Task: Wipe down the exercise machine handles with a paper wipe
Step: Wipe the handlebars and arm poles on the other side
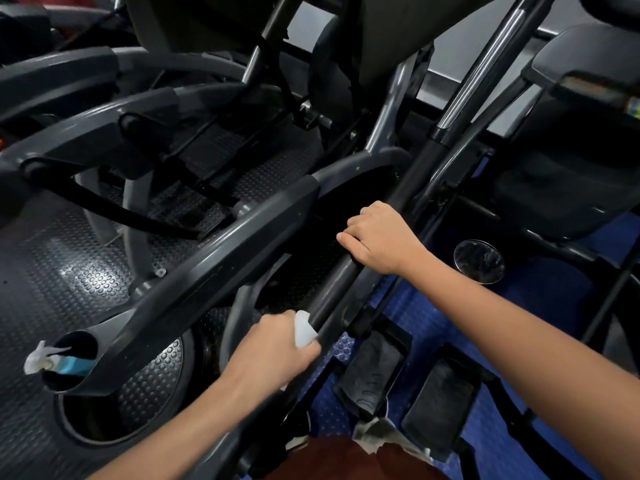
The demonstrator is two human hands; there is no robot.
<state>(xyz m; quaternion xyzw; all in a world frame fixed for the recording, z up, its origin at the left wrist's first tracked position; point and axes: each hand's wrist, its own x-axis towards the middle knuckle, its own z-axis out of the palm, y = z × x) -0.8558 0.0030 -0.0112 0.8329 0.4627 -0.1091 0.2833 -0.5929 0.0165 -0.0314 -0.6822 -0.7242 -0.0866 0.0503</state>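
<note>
A long black handle bar (337,289) of the exercise machine runs diagonally from lower left to upper right. My left hand (277,344) is closed on the lower part of this bar with a white paper wipe (304,329) pressed between fingers and bar. Higher up the same bar, my right hand (379,237) grips it bare, fingers wrapped over the top. Most of the wipe is hidden inside my left hand.
A grey side arm (207,268) of the machine lies left of the bar, ending in a cup holder (71,362) with a wipe packet in it. Two black pedals (440,407) sit below on blue flooring. Another machine (561,174) stands at right.
</note>
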